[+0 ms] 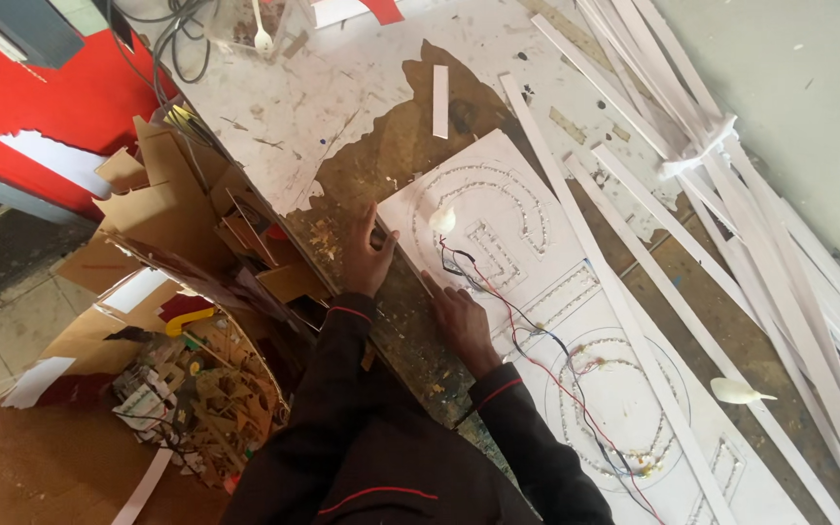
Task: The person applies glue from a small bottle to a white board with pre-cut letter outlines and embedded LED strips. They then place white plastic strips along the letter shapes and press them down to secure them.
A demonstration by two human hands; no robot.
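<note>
White board [537,292], set with lamp strips and red and black wires [537,340], is steadied on the worn surface [410,331] by two grips: left hand [367,258] curled on its edge, right hand [459,321] pressed flat beside the wires, nothing grasped.

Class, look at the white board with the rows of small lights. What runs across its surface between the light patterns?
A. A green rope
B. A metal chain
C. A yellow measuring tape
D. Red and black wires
D. Thin red and black wires trail over the white board from near the right hand, linking the outlined rows of small lights.
</note>
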